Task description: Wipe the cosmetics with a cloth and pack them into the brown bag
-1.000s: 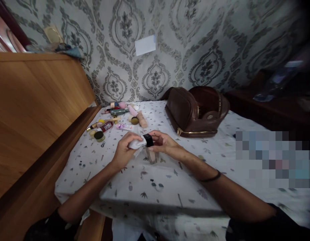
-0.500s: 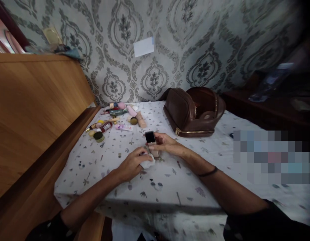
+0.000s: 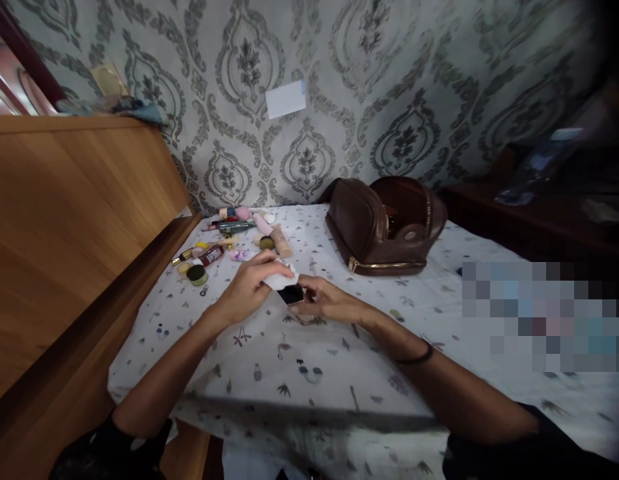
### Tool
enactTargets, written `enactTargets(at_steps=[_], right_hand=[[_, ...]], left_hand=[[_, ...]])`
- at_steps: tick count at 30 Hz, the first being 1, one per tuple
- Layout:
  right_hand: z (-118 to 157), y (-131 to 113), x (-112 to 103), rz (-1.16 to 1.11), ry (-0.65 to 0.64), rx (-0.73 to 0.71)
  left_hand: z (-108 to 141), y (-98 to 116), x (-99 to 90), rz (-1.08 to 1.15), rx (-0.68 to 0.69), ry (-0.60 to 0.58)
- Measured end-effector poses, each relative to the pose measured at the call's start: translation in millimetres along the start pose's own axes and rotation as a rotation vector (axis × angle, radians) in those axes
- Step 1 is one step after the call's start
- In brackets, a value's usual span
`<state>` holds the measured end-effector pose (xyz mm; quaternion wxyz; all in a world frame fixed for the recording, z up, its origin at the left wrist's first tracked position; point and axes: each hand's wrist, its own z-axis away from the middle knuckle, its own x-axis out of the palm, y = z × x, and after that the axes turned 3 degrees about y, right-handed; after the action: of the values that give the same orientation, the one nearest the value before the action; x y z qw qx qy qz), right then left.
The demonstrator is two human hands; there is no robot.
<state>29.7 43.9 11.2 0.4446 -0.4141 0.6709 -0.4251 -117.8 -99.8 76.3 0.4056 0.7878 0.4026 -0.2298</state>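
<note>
My right hand (image 3: 329,300) is closed around a small cosmetic bottle (image 3: 291,294) with a black, square-sided cap and a clear, beige-pink body. Its fingers hide part of the bottle, which lies tilted just over the cloth. Bunched in the fingers of my left hand (image 3: 249,287) is a white wipe (image 3: 281,275). The wipe presses against the cap end of the bottle. Just beyond my left hand are a white-and-purple tube (image 3: 240,255) and a beige tube (image 3: 280,241).
A brown leather toiletry bag (image 3: 359,227) stands open at the right rear. Several cosmetics, including a green-lidded jar (image 3: 197,274) and a dark red bottle (image 3: 212,255), lie at the back left. A wooden panel (image 3: 89,200) borders the left. A plastic bottle (image 3: 539,167) stands far right.
My left hand has moved up and away from me, bringing the wipe from beside the bottle's lower body onto its cap. The bottle has tipped and shifted slightly toward me.
</note>
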Motion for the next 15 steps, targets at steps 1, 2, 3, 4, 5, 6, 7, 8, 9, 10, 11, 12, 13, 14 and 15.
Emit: enactTargets(at_steps=[1,2,3,4,5,6,7,8,9,10,11,12,13,14,15], right_hand=[[-0.2,1.2,-1.8,-0.003,0.001,-0.014],[-0.6,2.8,-3.8,-0.011,0.0,-0.022],[-1.1,4.6,-5.8,-0.024,-0.004,-0.026],[-1.6,6.5,-7.7,-0.042,-0.007,-0.024],[-2.3,8.5,-9.2,-0.065,-0.009,-0.014],[-2.9,10.5,-10.3,-0.094,-0.005,0.001],[-3.5,12.4,-10.9,-0.129,0.011,0.018],[-4.2,14.3,-11.1,-0.168,0.038,0.037],[-4.9,16.2,-10.8,-0.209,0.073,0.061],[-5.6,17.9,-10.2,-0.252,0.112,0.09],[-6.2,19.6,-9.5,-0.295,0.154,0.117],[-6.7,21.1,-8.7,-0.339,0.191,0.142],[-7.2,22.4,-8.0,-0.381,0.22,0.163],[-7.6,23.4,-7.4,-0.419,0.244,0.178],[-7.9,24.3,-7.1,-0.455,0.265,0.186]], left_hand=[[1.6,-2.7,-1.1,-0.013,0.006,0.005],[4.2,-5.9,-1.9,-0.022,0.009,0.015],[7.4,-9.3,-2.4,-0.024,0.008,0.03],[11.0,-12.9,-2.6,-0.018,0.0,0.048],[14.7,-16.2,-2.2,-0.004,-0.014,0.066],[18.2,-19.2,-1.2,0.014,-0.034,0.08],[21.3,-21.7,0.6,0.031,-0.059,0.095],[24.0,-23.6,3.4,0.048,-0.086,0.113],[26.2,-24.9,7.1,0.067,-0.112,0.133],[28.0,-25.7,11.7,0.085,-0.135,0.154],[29.3,-26.0,17.1,0.103,-0.149,0.175],[30.4,-26.2,23.0,0.119,-0.157,0.193],[31.2,-26.2,28.9,0.135,-0.157,0.204],[32.1,-26.3,34.5,0.151,-0.151,0.209],[33.1,-26.5,39.4,0.166,-0.142,0.207]])
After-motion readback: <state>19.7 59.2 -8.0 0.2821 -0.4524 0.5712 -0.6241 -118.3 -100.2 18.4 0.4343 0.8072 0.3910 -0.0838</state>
